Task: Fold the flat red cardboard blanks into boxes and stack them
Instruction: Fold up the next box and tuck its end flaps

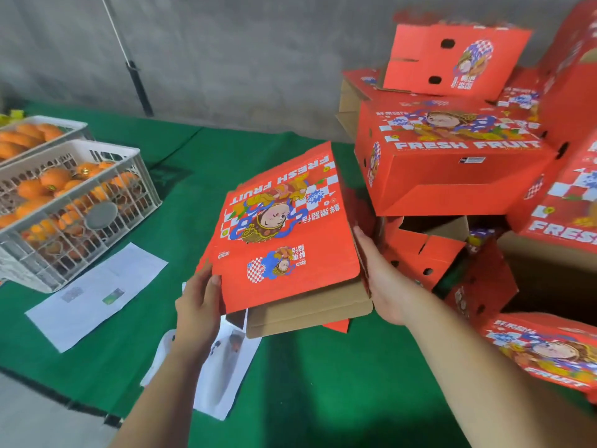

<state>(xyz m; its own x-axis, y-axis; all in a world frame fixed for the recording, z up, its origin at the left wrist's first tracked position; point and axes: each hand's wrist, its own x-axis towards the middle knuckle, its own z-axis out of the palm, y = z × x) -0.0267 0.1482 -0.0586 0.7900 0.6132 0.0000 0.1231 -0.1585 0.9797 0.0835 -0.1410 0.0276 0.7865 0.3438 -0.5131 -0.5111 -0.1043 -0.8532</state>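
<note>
A flat red cardboard blank [284, 227] printed "FRESH FRUIT" is held tilted above the green table, its brown inner flap showing at the near edge. My left hand [197, 305] grips its near left corner, thumb on the printed face. My right hand [381, 279] presses against its right edge with fingers mostly straight. Folded red boxes [452, 156] are piled at the right, one small box [452, 56] on top, others [429, 253] tipped below.
White plastic crates [106, 176] of oranges stand at the left on the green cloth [307, 383]. White paper sheets [97, 295] lie near the front. A brown carton [549, 276] sits at the right. A grey wall rises behind, with a pole [139, 85] leaning on it.
</note>
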